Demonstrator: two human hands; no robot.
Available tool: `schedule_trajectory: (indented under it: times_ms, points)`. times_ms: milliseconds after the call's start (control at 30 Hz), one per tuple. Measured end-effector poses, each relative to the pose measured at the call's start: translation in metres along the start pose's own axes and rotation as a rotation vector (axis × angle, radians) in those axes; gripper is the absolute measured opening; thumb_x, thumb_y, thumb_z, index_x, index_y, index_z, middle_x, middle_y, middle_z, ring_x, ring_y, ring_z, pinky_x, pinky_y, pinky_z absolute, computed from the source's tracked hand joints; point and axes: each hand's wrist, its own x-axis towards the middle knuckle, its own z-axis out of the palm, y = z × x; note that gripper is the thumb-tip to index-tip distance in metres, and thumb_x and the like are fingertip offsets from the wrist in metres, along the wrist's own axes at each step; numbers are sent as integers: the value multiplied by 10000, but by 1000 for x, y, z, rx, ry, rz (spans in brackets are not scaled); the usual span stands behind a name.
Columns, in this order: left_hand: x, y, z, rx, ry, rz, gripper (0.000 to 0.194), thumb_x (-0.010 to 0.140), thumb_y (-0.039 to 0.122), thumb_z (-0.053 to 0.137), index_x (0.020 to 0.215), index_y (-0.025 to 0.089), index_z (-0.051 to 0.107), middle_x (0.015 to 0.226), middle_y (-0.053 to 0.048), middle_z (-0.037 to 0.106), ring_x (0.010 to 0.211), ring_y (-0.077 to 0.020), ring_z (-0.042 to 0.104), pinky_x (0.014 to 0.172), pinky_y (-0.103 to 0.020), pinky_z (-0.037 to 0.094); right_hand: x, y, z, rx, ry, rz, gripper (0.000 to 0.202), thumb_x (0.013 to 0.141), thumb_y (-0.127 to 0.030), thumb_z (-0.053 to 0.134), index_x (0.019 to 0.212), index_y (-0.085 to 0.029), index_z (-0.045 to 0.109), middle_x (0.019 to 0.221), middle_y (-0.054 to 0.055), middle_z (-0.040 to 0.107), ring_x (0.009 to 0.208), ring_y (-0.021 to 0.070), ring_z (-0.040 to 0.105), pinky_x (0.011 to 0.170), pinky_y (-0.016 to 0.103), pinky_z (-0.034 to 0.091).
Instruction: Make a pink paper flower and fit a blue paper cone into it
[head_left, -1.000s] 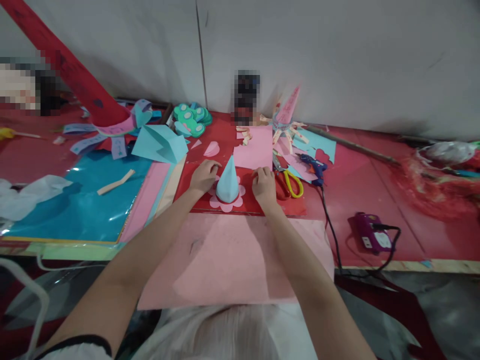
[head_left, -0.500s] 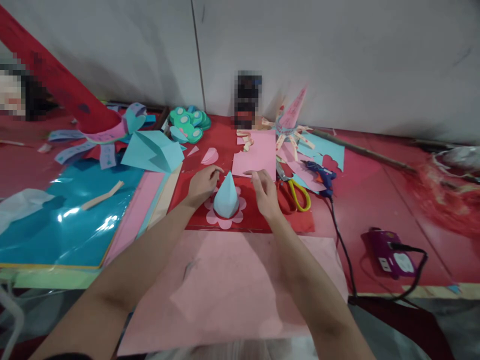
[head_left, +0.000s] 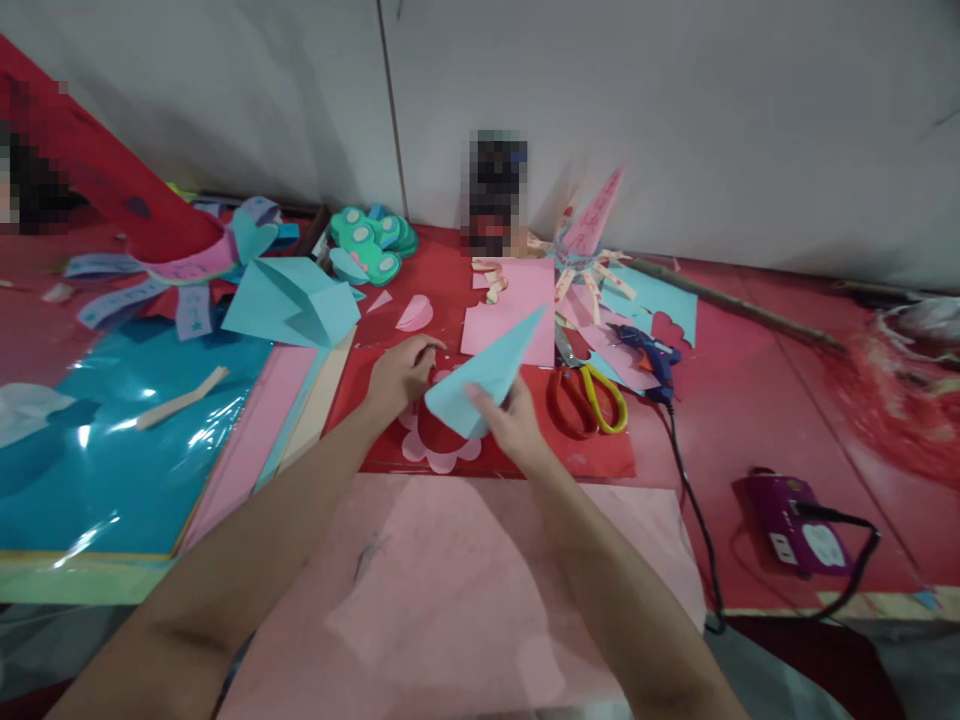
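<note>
A light blue paper cone is tilted with its tip up to the right, and my right hand grips its lower side. Beneath and left of the cone, a pink scalloped paper ring lies on a red sheet. My left hand is at the ring's upper left, fingers curled together; whatever they pinch is too small to tell. Yellow-and-red handled scissors rest right of my right hand. Behind the cone is a pink paper sheet.
A blue glue gun with a black cable lies at right, near a purple power box. Green paper shapes, a folded blue paper and a red cone hat are at left. A decorated pink cone stands behind.
My right hand has taken hold of the blue cone, lifted it off the pink ring and tipped it to the right. My left hand stays near the ring. The view has shifted slightly.
</note>
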Motion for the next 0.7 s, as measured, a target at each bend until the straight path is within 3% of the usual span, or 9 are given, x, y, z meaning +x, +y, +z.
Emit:
schedule_trajectory:
  times_ms: [100, 233, 333, 467, 567, 700]
  points:
    - [-1, -1, 0, -42, -9, 24, 282, 827, 234, 396, 963, 239, 642, 819, 2, 670, 763, -160, 605, 678, -267, 436, 15, 3, -14, 270, 260, 54, 420, 723, -538, 590, 924, -169, 591, 885, 56, 667, 890, 213, 631, 804, 376, 526]
    - [-3, 4, 0, -112, 22, 65, 256, 834, 233, 407, 941, 211, 638, 872, -17, 680, 817, -159, 620, 748, -272, 454, 29, 7, -24, 468, 402, 95, 470, 767, -513, 532, 1073, -157, 554, 1053, 74, 652, 1067, 204, 595, 949, 380, 478]
    - [-5, 9, 0, -236, 29, 130, 241, 845, 315, 443, 944, 194, 626, 982, -39, 681, 891, -163, 621, 820, -277, 463, 28, 9, -23, 369, 418, 37, 470, 744, -506, 576, 1069, -166, 564, 1075, 63, 644, 1089, 201, 579, 977, 374, 454]
    - [-8, 13, 0, -370, -98, 223, 324, 840, 429, 457, 972, 183, 620, 1002, -54, 680, 923, -164, 616, 852, -281, 467, 21, 8, -20, 136, 357, -82, 405, 727, -502, 613, 964, -174, 589, 955, 51, 662, 970, 194, 601, 914, 358, 475]
    - [-8, 11, 1, -429, -170, 193, 344, 811, 473, 502, 950, 184, 629, 962, -49, 686, 893, -164, 621, 824, -280, 480, 18, 4, -19, 36, 340, -139, 384, 725, -485, 623, 939, -170, 577, 918, 58, 655, 897, 188, 604, 856, 344, 492]
    - [-4, 9, 2, -496, -155, 97, 362, 729, 530, 584, 812, 179, 621, 854, -48, 686, 814, -172, 627, 761, -285, 498, 16, 2, -18, -5, 305, -195, 416, 737, -464, 621, 1040, -183, 572, 991, 68, 647, 952, 190, 595, 886, 341, 478]
